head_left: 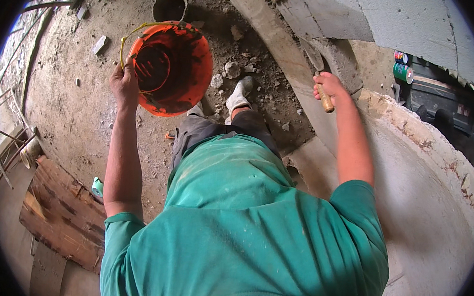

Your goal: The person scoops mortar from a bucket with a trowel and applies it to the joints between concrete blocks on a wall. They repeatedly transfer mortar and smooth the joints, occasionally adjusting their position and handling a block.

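My left hand (125, 87) is closed on the rim of an orange bucket (200, 63), near its yellow handle. The bucket hangs tilted, its mouth toward me, with dark wet smears on the inner wall. In my right hand (330, 88) is a trowel (325, 99), gripped by its wooden handle. The trowel's grey blade (312, 55) points away from me, close against the pale concrete surface on the right. My fingers cover part of the handle.
Behind the orange bucket stands a dark round bucket (170, 6). Rubble and stones (232, 69) litter the dirt floor by my boots (239, 96). A rough-edged wall (414, 127) curves along the right, with cans (403, 72) beyond it. Rusty rods and a wooden board (62, 213) lie left.
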A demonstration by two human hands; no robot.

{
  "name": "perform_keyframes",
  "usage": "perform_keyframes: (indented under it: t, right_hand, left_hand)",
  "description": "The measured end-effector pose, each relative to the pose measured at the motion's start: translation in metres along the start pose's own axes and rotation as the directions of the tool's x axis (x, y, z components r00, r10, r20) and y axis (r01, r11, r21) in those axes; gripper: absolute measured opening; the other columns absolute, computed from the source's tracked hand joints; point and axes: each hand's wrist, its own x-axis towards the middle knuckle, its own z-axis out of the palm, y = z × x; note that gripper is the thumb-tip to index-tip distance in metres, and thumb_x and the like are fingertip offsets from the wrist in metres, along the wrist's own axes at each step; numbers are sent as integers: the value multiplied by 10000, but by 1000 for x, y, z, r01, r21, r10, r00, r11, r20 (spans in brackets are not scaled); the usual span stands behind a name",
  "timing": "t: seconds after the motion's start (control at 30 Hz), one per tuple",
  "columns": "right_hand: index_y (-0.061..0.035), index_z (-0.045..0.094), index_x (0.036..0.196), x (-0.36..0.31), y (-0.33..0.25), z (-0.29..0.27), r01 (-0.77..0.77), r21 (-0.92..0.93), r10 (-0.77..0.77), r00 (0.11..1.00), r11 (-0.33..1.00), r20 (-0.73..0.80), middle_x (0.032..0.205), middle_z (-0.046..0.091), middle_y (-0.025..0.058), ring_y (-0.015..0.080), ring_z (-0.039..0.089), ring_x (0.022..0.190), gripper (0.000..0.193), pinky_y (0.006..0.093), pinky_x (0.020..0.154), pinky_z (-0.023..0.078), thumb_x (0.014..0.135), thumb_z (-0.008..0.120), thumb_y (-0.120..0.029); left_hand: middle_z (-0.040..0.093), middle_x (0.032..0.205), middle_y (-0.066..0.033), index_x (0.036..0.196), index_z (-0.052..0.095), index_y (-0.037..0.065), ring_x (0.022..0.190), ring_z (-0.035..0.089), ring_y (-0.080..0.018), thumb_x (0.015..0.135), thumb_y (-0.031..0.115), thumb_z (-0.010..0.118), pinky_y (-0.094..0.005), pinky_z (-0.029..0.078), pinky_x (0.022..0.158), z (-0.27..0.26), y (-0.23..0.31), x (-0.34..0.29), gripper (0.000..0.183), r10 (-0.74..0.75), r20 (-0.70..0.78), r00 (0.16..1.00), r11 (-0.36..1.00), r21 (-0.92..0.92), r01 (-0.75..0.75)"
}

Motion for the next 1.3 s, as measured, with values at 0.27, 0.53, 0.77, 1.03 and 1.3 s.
perform_keyframes:
  t: [0.27,0.53,0.77,1.03,1.3]
  right_hand:
    - [-77,517,1020,-57,10,-10,36,-34,-37,999,999,-16,735,548,56,160,526,543,155,313,465,467,933,591,-182]
    - [-70,558,1115,46,77,31,243,-504,-418,868,829,-268,874,651,143,213,665,655,286,372,547,511,877,640,-206]
    - [-46,536,1112,9,76,38,319,-236,-381,875,918,-299,818,648,116,197,636,581,319,353,512,500,870,661,-211]
    - [-63,513,1152,-58,56,8,299,95,-277,941,949,-194,758,587,60,135,564,554,304,291,467,486,905,624,-202]
    - [-74,510,1119,-99,63,17,236,236,-217,970,943,-106,748,573,64,143,562,549,268,292,477,488,918,602,-225]
  left_hand:
    - [420,631,113,804,627,91,548,339,-3,992,297,591,-207,255,475,-4,4,2,281,10,2,1000,995,-96,-10]
    - [428,619,112,792,621,102,541,340,0,996,301,584,-204,248,472,0,14,6,287,8,19,1000,999,-37,-7]
    - [430,613,111,781,625,110,539,342,0,995,302,584,-210,254,471,-15,7,7,291,19,11,1000,1000,-24,-19]
    - [440,616,104,767,609,102,536,353,-11,983,298,604,-215,276,470,-5,-1,8,292,21,21,1000,1000,-6,-21]
    - [438,637,98,763,592,89,552,356,-12,993,295,586,-213,265,477,-6,14,0,309,17,52,999,1000,-13,-16]
